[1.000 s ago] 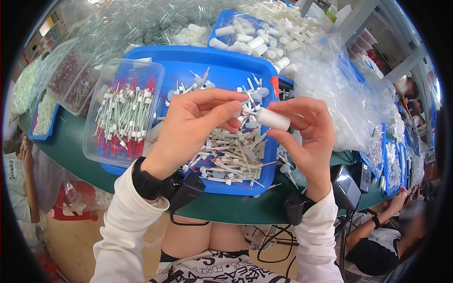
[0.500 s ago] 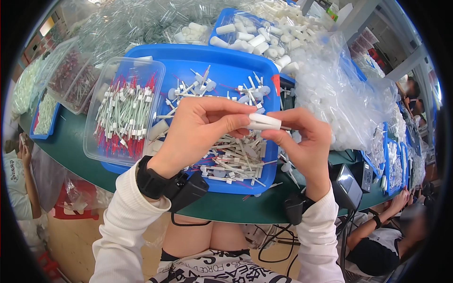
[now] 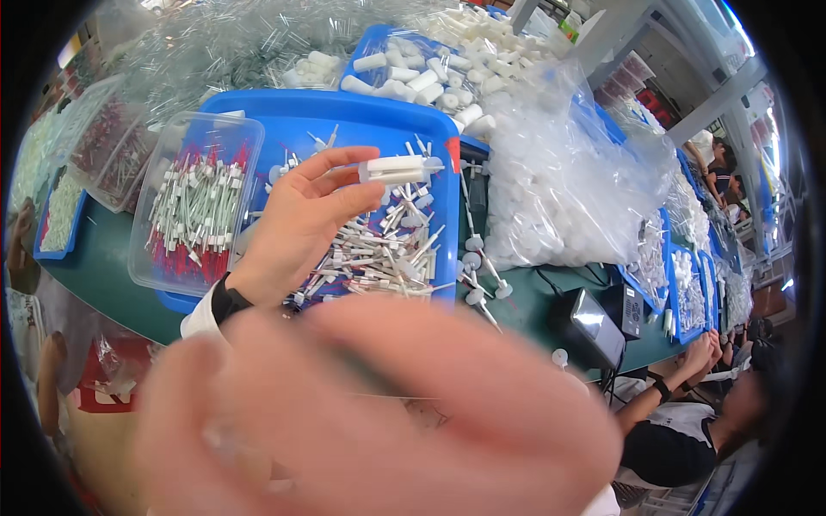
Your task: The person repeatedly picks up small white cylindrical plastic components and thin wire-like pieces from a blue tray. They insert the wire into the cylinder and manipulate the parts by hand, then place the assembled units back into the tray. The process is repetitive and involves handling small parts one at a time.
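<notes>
My left hand point(image 3: 297, 211) pinches a white slotted plastic cylinder point(image 3: 397, 169) by its left end, between thumb and fingers. Translucent pieces show at both ends of the cylinder. It is held above a blue tray point(image 3: 258, 101), where many thin white parts with pink-red wires point(image 3: 379, 258) lie in a heap. Close to the camera, my right hand point(image 3: 387, 413) fills the lower middle and is smeared by motion. Whether its fingers hold anything does not show.
A clear plastic box point(image 3: 142, 249) of wired white sticks overlaps the tray's left side. Behind lies another blue tray with white cylinders point(image 3: 422, 82). At right are a big clear bag of white pieces point(image 3: 559, 181) and a black device with a screen point(image 3: 594, 327). A co-worker point(image 3: 680, 439) sits beyond.
My right hand has let go of the white cylinder and come up close to the camera. My left hand keeps the cylinder, now further left and higher in view. The whole view has shifted slightly.
</notes>
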Demonstrator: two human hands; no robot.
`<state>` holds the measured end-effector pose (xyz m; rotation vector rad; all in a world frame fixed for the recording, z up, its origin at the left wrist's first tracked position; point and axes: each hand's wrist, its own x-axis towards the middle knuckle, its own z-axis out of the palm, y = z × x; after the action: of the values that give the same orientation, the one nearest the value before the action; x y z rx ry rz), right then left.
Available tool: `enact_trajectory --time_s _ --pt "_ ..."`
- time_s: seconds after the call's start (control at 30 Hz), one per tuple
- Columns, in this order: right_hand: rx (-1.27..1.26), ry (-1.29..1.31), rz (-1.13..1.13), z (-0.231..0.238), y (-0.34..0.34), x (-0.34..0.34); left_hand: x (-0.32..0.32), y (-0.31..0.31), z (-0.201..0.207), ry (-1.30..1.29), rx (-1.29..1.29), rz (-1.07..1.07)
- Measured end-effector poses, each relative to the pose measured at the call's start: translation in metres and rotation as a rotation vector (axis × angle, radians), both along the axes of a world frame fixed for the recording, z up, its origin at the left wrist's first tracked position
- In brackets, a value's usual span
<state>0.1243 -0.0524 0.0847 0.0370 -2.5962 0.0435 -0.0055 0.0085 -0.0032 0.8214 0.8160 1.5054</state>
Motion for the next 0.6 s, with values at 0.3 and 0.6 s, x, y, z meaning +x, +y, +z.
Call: enact_trajectory --time_s 0.3,0.6 --pt "-0.087 -0.113 0.191 0.000 -0.017 -0.035 -0.002 0.004 -0.008 -0.026 -0.029 -0.042" --pt "-0.439 0.406 -0.434 0.002 0.167 -0.054 -0.007 0.003 -0.009 -0.175 -0.079 0.261"
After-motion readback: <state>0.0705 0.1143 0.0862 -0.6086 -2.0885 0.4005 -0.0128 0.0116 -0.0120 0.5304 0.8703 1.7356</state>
